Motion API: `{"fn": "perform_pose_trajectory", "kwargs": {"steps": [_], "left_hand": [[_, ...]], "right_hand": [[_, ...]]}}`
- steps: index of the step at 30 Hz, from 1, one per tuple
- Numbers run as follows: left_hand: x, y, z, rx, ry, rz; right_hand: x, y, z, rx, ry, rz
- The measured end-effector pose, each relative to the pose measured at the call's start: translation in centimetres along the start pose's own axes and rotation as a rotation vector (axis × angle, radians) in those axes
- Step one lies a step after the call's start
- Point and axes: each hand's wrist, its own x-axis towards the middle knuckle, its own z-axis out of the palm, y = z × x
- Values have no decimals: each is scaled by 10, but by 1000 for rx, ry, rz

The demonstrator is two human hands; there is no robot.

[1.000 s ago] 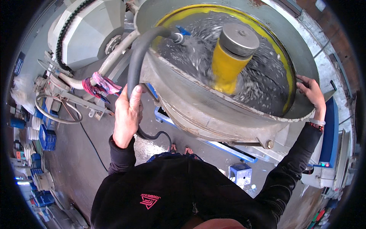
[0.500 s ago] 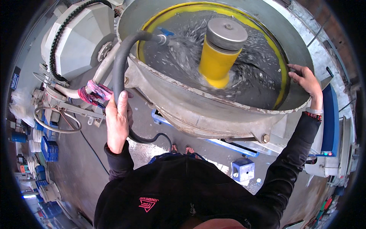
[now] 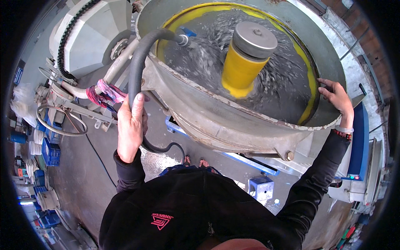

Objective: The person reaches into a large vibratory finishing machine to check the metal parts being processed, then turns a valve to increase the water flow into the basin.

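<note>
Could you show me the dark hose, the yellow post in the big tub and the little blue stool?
Dark hose [image 3: 144, 45]: head view, on its upper bend.
Yellow post [image 3: 242, 71]: head view, on its yellow side.
Blue stool [image 3: 261, 188]: head view, on its pale face.

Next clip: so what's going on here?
A person stands at a large round machine bowl. The left hand grips a thick dark hose whose end, with a blue-handled valve, is over the bowl. The right hand reaches over the rim at the far right side, fingers loosely open. Grey contents look blurred around the yellow centre column.
</note>
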Motion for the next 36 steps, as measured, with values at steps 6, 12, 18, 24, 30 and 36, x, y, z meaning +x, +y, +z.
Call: {"fn": "perform_pose_trajectory", "kwargs": {"steps": [6, 12, 18, 24, 30, 36], "left_hand": [[0, -1, 0, 15, 8, -4], [0, -1, -1, 36, 4, 1], [1, -3, -2, 52, -5, 17], [0, -1, -1, 36, -3, 16], [0, 2, 1, 22, 1, 16], [0, 0, 0, 38, 13, 10]], "right_hand": [[-2, -2, -2, -29, -7, -8], [-3, -7, -2, -40, -4, 16], [-2, -5, 0, -14, -14, 24], [-2, -3, 0, -16, 4, 5], [-1, -1, -1, -28, -21, -1], [-1, -2, -1, -14, -23, 11]]}}
